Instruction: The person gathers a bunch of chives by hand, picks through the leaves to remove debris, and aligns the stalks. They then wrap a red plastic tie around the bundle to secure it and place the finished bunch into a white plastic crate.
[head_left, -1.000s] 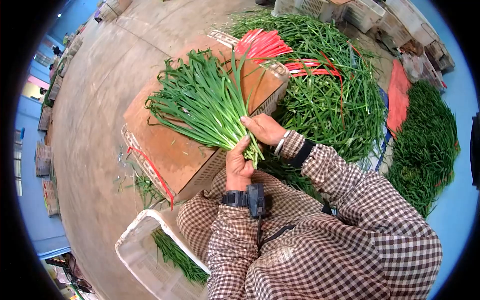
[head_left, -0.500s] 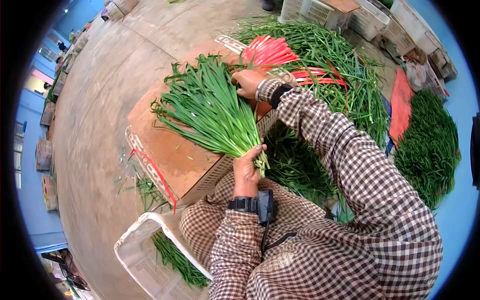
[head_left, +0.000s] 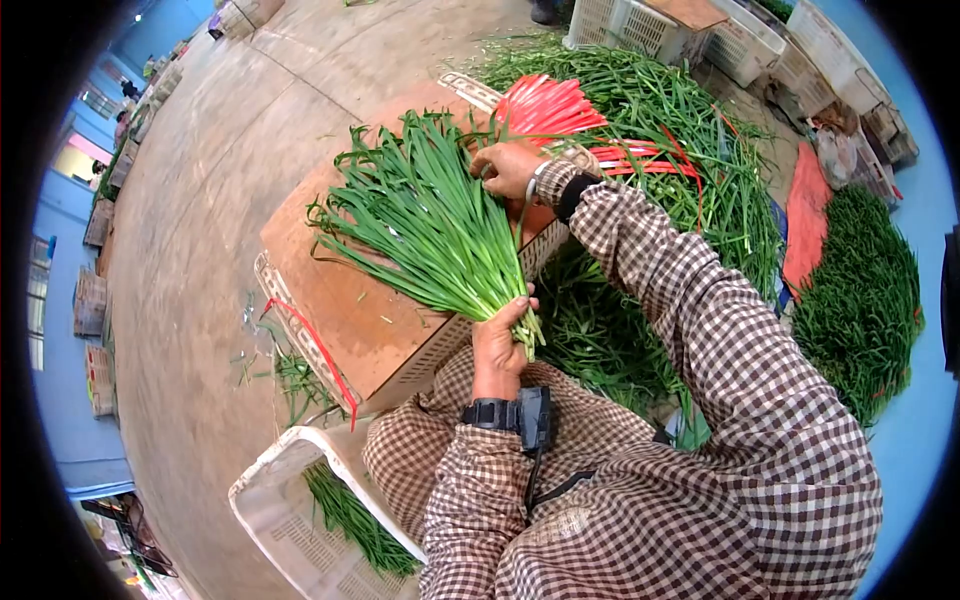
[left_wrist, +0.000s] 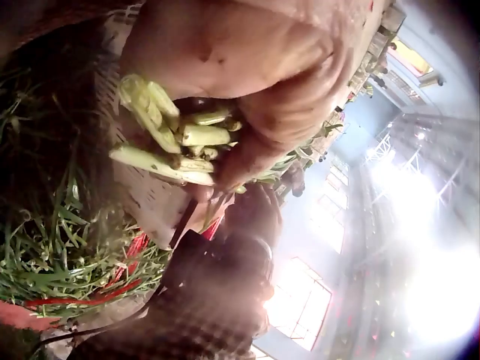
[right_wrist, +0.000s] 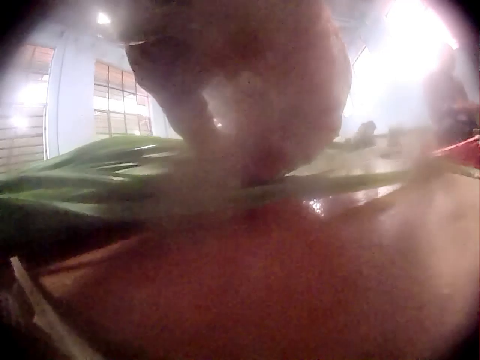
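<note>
My left hand [head_left: 497, 345] grips a bunch of garlic chives [head_left: 425, 225] around the pale stems, low down near the cut ends. In the left wrist view the cut stem ends [left_wrist: 202, 136] stick out of the fist beside the thumb. The leaves fan away over a brown board [head_left: 375, 350] on top of a crate. At the right edge of the leaves is my right hand [head_left: 515, 168], its thumb and fingers pinching a leaf [right_wrist: 337, 182], blurred in the right wrist view.
Red-and-white ties [head_left: 550, 105] lie at the board's far corner. Loose chives form a big heap [head_left: 640, 95] beyond, with a darker pile [head_left: 860, 300] at the right. A white crate [head_left: 262, 470] holding some chives stands at lower left. More crates [head_left: 745, 45] line the back right.
My right hand has left the stems beside the left hand and moved up along the bunch to the leaves. The left hand keeps its grip on the stems, slightly lower in view.
</note>
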